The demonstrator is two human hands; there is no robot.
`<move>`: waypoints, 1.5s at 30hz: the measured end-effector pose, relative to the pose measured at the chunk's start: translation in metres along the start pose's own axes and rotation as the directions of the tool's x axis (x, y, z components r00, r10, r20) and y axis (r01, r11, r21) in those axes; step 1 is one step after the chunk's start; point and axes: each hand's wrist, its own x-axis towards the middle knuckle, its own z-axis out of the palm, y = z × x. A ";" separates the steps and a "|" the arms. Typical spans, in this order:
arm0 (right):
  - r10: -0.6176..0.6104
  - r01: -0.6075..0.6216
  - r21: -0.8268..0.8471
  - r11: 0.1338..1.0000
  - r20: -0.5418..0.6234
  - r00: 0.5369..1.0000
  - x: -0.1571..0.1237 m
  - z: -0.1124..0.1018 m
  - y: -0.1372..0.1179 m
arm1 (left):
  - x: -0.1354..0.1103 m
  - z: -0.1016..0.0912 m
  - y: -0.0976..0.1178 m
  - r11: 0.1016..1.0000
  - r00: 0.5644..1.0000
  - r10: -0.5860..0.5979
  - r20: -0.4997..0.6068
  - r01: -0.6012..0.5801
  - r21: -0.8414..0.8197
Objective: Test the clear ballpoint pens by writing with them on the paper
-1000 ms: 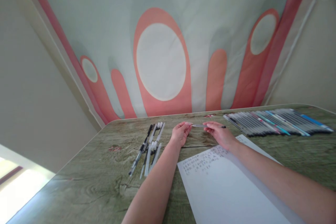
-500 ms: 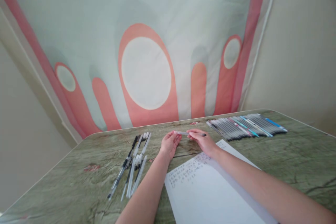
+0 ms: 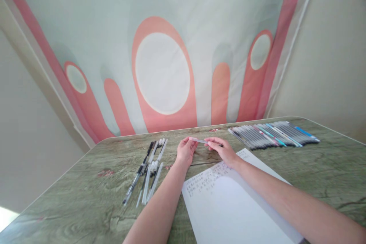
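Both of my hands hold one clear pen (image 3: 201,141) a little above the green wood-grain table (image 3: 85,198). My left hand (image 3: 185,151) pinches the pen's left end with its fingertips. My right hand (image 3: 223,150) is closed round the pen's right part, where a dark tip shows. A white sheet of paper (image 3: 228,206) with a few lines of handwriting lies just below my hands, under my right forearm.
A loose bunch of clear and black pens (image 3: 148,169) lies left of my left hand. A neat row of several pens (image 3: 271,133) sits at the far right of the table. A pink and pale patterned cloth (image 3: 162,72) hangs behind the table.
The camera has swung, shifting the scene sideways. My hands have stayed on the pen, with the left fingertips now pinching its end more closely.
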 end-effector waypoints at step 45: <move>-0.282 0.277 -0.686 0.673 0.109 0.953 -0.015 0.010 0.006 | -0.016 0.010 -0.007 0.918 0.962 0.120 0.245 -0.201 0.341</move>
